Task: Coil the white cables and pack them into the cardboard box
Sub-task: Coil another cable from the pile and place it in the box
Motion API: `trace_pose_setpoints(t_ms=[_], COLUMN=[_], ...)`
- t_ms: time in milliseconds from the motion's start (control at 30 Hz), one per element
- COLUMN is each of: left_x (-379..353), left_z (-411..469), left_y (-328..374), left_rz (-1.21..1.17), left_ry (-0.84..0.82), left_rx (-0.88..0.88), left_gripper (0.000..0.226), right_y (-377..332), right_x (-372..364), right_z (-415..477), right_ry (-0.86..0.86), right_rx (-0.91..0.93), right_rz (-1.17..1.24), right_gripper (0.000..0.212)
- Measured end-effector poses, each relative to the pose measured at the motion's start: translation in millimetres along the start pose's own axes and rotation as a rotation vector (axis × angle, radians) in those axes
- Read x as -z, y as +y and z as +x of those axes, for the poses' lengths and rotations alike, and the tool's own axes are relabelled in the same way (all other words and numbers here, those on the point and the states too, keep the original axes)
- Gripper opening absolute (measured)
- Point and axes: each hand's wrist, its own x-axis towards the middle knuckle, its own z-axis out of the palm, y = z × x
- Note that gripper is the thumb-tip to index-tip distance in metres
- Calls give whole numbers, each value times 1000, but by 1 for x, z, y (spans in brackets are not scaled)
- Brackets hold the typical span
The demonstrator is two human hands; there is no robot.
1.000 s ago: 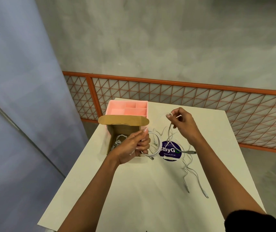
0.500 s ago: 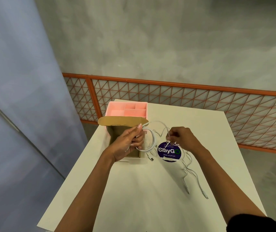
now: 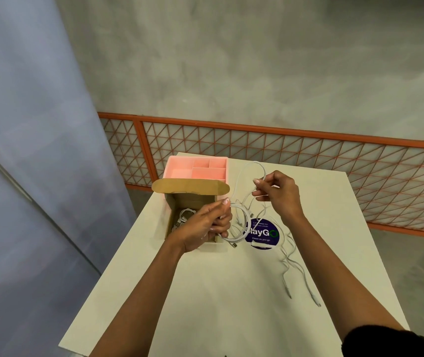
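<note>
My left hand (image 3: 207, 225) grips the coiled loops of a white cable (image 3: 240, 229) just right of the open cardboard box (image 3: 193, 199). My right hand (image 3: 279, 195) pinches the free run of the same cable, raised in an arc above the table. Coiled white cables (image 3: 184, 217) lie inside the box, partly hidden by my left hand. More loose white cables (image 3: 297, 273) trail across the table to the right, their plugs near the front.
A pink compartment tray (image 3: 198, 168) stands behind the box, against its raised flap. A round purple sticker (image 3: 262, 234) lies on the white table (image 3: 231, 305). An orange mesh railing (image 3: 308, 150) runs behind the table; the table's left edge drops off beside the box.
My right hand went down to the coil at the sticker, then rose up and back again with a fresh loop of cable. My left hand stayed by the box holding the coil.
</note>
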Motion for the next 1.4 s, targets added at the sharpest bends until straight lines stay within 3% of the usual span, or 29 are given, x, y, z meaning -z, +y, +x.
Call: trace_pose_setpoints(t_ms=[133, 267, 400, 600, 733, 833, 967, 1133, 1200, 1300, 1400], left_x=[0, 1, 4, 3, 0, -1, -4, -5, -2, -1, -2], left_z=[-1, 1, 2, 6, 6, 5, 4, 4, 5, 6, 9], left_y=[1, -1, -3, -5, -6, -7, -6, -6, -6, -7, -10], left_rz=[-70, -13, 66, 148, 175, 171, 220, 231, 252, 262, 286], left_ry=[-25, -23, 13, 124, 134, 130, 124, 161, 179, 226, 270], left_rx=[5, 3, 15, 16, 19, 26, 15, 14, -10, -32, -60], left_gripper=[33, 34, 31, 27, 30, 21, 23, 29, 33, 34, 32], right_y=[1, -1, -5, -8, -7, -3, 0, 0, -4, -16, -28], right_x=[-3, -6, -2, -1, -6, -8, -13, -9, -4, 0, -1], right_z=[-2, -5, -7, -16, -20, -21, -25, -28, -24, -22, -22], right_ry=[62, 1, -181, -531, -634, -719, -800, -866, -893, -811, -743], right_rx=[60, 44, -54, -253, -499, -545, -533, -523, -471, -429, -442], right_rz=[-109, -70, -14, -133, 23, 48, 54, 114, 27, -117, -182], right_gripper=[16, 17, 17, 23, 41, 49, 35, 19, 7, 28, 27])
